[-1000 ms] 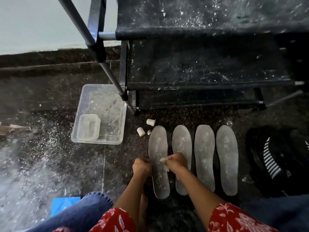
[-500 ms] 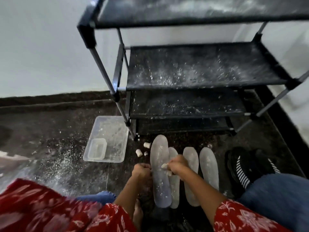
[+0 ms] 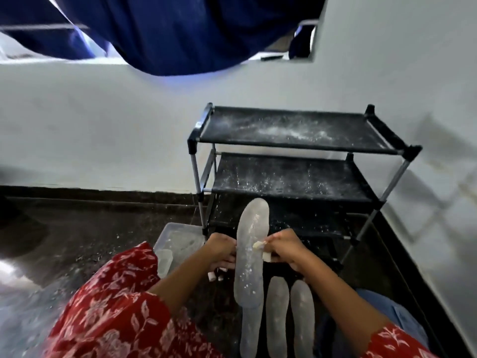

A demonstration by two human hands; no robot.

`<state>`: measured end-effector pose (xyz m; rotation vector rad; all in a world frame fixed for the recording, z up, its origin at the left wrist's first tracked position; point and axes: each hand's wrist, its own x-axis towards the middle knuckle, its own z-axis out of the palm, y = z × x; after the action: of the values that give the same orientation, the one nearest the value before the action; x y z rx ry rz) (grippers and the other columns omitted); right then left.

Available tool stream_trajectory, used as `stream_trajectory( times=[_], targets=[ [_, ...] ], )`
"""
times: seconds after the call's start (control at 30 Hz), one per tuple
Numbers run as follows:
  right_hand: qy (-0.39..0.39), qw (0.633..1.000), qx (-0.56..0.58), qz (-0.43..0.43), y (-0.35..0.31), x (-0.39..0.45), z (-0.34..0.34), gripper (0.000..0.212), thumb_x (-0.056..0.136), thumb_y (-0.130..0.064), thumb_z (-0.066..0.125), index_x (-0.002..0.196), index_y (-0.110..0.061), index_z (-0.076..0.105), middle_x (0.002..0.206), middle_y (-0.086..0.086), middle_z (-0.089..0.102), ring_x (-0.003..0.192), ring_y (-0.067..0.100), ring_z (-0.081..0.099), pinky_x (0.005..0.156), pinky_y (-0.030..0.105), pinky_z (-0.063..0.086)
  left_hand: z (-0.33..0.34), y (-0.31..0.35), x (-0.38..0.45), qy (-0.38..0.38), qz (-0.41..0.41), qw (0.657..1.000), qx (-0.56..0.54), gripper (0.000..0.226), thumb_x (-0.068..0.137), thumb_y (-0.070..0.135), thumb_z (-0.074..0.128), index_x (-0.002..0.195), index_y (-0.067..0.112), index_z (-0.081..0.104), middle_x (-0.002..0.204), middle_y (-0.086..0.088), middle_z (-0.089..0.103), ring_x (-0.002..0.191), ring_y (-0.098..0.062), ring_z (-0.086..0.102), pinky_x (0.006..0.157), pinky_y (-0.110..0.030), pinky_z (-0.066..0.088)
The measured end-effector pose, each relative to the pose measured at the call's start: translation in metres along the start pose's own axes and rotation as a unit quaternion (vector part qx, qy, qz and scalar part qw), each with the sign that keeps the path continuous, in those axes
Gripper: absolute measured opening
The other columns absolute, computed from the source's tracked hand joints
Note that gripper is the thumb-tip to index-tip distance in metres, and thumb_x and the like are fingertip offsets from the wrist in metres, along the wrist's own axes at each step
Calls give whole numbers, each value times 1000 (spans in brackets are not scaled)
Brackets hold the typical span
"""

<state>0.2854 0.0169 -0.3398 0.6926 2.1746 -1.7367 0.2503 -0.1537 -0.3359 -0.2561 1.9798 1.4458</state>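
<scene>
Holding a dusty translucent insole (image 3: 251, 254) up off the floor (image 3: 90, 228), gripped near its middle from both sides. Pinching its left edge with the left hand (image 3: 222, 250), fingers curled round and under the rim. Closing the right hand (image 3: 286, 250) on a small white chalk-like piece (image 3: 258, 244), tip pressed to the insole's top face near the right edge. Showing just below those knuckles, a second white stub (image 3: 267, 255); cannot tell whether gripped too. Lying with the long axis straight away from the body: toe end up and forward toward the black shoe rack (image 3: 291, 130), heel end down toward the lap, overhanging three other insoles (image 3: 277, 319) laid side by side on the floor. Sitting squarely between the two hands, neither one nearer. Coming in from the lower left and lower right, both forearms, wrists bent inward so the knuckles face each other across the width. Probably rubbing the white piece along the top face, judging by the pale smears and crumbs down the middle; likely next a lengthwise stroke, with the left pinch as anchor against the drag. Off to the left, partly hidden behind the red floral sleeve (image 3: 124, 293), a clear plastic tub (image 3: 178, 233); just under the left hand, a few loose white bits (image 3: 211, 276) on the floor.
</scene>
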Motion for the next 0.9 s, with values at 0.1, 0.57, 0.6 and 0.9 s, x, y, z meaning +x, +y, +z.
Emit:
stream_trajectory(
  times=[0.1, 0.57, 0.6, 0.9],
  targets=[
    [-45, 998, 19, -31, -15, -17, -13, 7, 79, -2, 69, 78, -8, 72, 86, 8, 71, 82, 17, 68, 64, 29, 56, -4, 12, -18, -4, 9, 1000, 7, 20, 95, 10, 47, 99, -1, 64, 98, -20, 70, 87, -33, 69, 77, -41, 59],
    [-104, 989, 32, -104, -56, -5, 0, 21, 81, -1, 68, 102, 2, 67, 100, 14, 69, 87, 15, 67, 59, 16, 52, -15, 31, 9, -62, 12, 941, -333, 71, 97, 59, 19, 105, 5, 64, 87, -15, 74, 73, -25, 72, 59, -30, 56],
    [-111, 988, 27, -108, -56, -3, 2, 21, 81, -2, 69, 102, 2, 67, 99, 13, 70, 88, 16, 67, 61, 17, 53, -16, 31, 13, -54, 21, 941, -335, 70, 97, 58, 20, 104, 5, 65, 89, -15, 74, 75, -24, 72, 60, -30, 56],
    [-147, 977, -26, -154, -61, -8, 2, 15, 79, -5, 70, 94, -6, 72, 95, 9, 71, 77, 11, 68, 66, 20, 54, -28, 30, 23, -82, 55, 934, -345, 65, 99, 50, 23, 99, 4, 69, 89, -16, 73, 76, -25, 72, 61, -30, 56]
  ],
)
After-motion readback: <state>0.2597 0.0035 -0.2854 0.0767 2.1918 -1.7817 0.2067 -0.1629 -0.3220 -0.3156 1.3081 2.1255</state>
